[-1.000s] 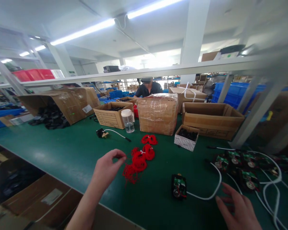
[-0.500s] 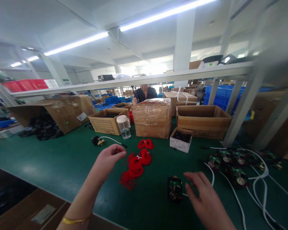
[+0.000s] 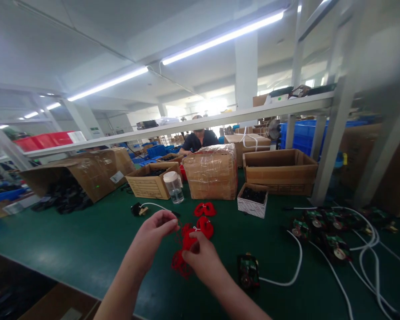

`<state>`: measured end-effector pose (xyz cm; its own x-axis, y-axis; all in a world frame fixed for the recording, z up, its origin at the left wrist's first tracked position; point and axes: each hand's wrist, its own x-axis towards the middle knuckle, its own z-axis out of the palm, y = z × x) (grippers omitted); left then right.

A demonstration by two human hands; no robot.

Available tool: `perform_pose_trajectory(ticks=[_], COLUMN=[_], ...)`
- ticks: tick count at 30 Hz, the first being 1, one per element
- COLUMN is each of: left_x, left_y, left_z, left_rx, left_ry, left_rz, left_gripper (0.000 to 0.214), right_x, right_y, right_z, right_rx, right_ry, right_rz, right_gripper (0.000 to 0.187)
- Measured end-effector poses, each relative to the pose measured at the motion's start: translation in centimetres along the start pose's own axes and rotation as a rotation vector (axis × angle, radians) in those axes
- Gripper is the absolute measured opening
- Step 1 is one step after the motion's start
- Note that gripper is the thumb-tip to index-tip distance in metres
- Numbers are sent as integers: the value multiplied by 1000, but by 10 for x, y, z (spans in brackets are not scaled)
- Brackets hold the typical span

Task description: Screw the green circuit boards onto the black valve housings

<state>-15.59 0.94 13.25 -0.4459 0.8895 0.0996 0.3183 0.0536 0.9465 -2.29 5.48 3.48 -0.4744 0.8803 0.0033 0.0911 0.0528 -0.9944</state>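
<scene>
My left hand (image 3: pixel 158 231) is closed in a pinch above the green table, with a thin red wire showing at its fingertips. My right hand (image 3: pixel 205 258) is over the bundle of red wires (image 3: pixel 181 262), its thumb and forefinger apart; it partly hides the bundle. Beyond it lie another tied red wire bundle (image 3: pixel 206 226) and a third one (image 3: pixel 205 209). To the right of my right hand, a small black housing with a green circuit board (image 3: pixel 248 270) rests on the table, a white cable (image 3: pixel 286 283) running from it.
Several similar circuit-board units (image 3: pixel 335 246) with white cables lie at the right. A small white box (image 3: pixel 252 206) of black parts, a taped carton (image 3: pixel 211 175), an open carton (image 3: pixel 280 178) and a clear jug (image 3: pixel 174 189) stand behind. Another person (image 3: pixel 202 138) sits across.
My right hand has moved left from beside the circuit-board unit to the red wires. My left hand stays pinched near them. The view has shifted slightly.
</scene>
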Motion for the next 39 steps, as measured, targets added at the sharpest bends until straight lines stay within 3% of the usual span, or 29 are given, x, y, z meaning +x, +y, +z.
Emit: perform_pose_trajectory(ticks=[5,9,14,19,21,23,25,26,28,30,33,39], left_x=[-17,-27,-24,-22,-24,-26,-27,-27,-26,-24,-22,-21], left_y=[3,5,11,14,14,13,11,10,9,7,7,13], left_z=[3,13,18,10,8,10,13,14,16,15,10,1], left_rx=[-46,-93,-202,-257,-263,-277,-295,-303,-319,-340,-372,-378], left_ry=[-123,-203,-129,-64,-72,-97,-127,-135,-133,-109,-71,-3], left_rz=[-33,-34,-43,-36,-45,-51,-58,-62,-72,-77,-72,-40], left_gripper=[22,21,22,21,21,20,20,20,20,20,23,26], right_x=[-7,-11,-10,-9,-11,-15,-18,-20,-22,-23,-21,-18], right_y=[-1,-4,15,34,31,22,11,6,0,-1,7,24], right_z=[-24,-36,-24,-19,-17,-15,-11,-9,-4,-1,2,0], right_rx=[110,81,77,50,78,274,573,698,767,664,346,-91], right_ry=[8,-41,-75,28,34,-55,-227,-301,-355,-312,-223,-151], right_rz=[-113,-166,-100,-72,-76,-53,-9,10,5,-21,-10,22], right_gripper=[32,42,14,12,21,51,76,78,58,31,14,18])
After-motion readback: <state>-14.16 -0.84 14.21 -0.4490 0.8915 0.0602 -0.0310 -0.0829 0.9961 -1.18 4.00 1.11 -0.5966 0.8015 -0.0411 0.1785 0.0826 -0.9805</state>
